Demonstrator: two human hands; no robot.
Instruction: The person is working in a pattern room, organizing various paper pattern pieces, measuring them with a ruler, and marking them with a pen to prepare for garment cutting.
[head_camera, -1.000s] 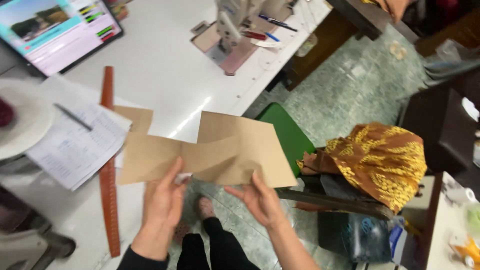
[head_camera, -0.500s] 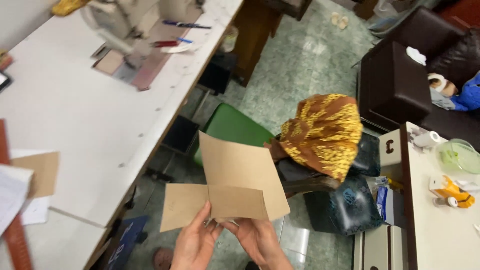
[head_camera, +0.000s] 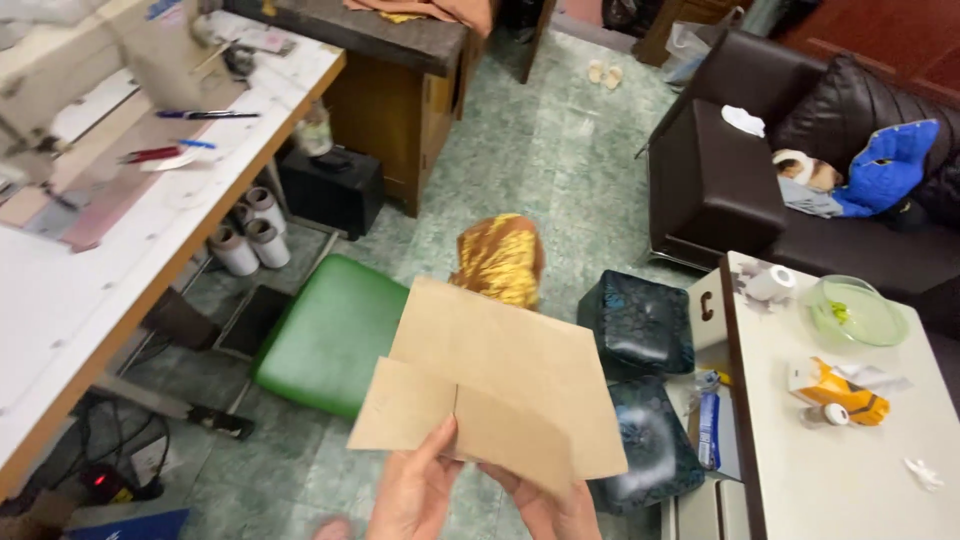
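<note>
Two overlapping brown paper pieces (head_camera: 500, 385) are held up in front of me, above the floor. My left hand (head_camera: 415, 490) pinches the lower left piece from below with the thumb on top. Close beside it, my right hand (head_camera: 545, 505) grips the bottom edge of the larger piece. Both hands sit at the bottom of the head view, partly cut off by the frame.
A white work table (head_camera: 120, 260) with a sewing machine (head_camera: 90, 50) runs along the left. A green stool (head_camera: 330, 335) stands below, beside a gold patterned cloth (head_camera: 500, 260). Two dark patterned bags (head_camera: 640, 325), a cluttered white table (head_camera: 850, 440) and a dark sofa (head_camera: 720, 175) lie to the right.
My view has swung right, away from the work table towards the sofa. The paper pieces stay held in both hands, which have drawn closer together.
</note>
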